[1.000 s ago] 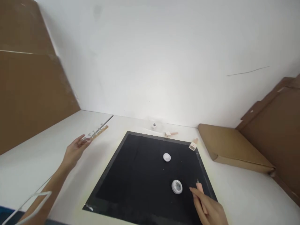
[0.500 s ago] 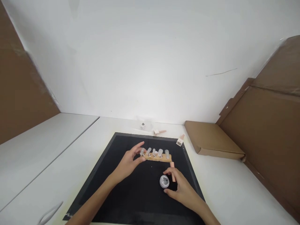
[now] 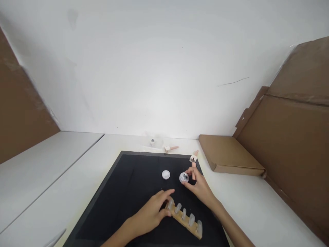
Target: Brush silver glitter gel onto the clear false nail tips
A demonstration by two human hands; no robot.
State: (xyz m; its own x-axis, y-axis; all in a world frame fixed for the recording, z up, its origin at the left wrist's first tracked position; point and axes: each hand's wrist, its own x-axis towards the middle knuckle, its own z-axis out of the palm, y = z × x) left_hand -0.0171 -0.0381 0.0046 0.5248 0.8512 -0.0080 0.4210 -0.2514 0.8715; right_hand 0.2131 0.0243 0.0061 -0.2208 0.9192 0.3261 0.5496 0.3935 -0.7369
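Black matting (image 3: 115,199) covers a white table (image 3: 77,164), where the left hand (image 3: 151,212) pinches one end of a narrow wooden strip (image 3: 186,223) carrying five translucent nail-shaped tips (image 3: 191,219). Beyond the strip, the right hand (image 3: 202,187) curls thumb and fingers around a small round white jar (image 3: 184,177) with silvery contents. Positioning both pieces appears to be the step in hand, calling next for a steady, level grip.

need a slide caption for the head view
Over a black mat, the left hand holds a wooden strip of translucent nail tips while the right hand grips a small round jar.
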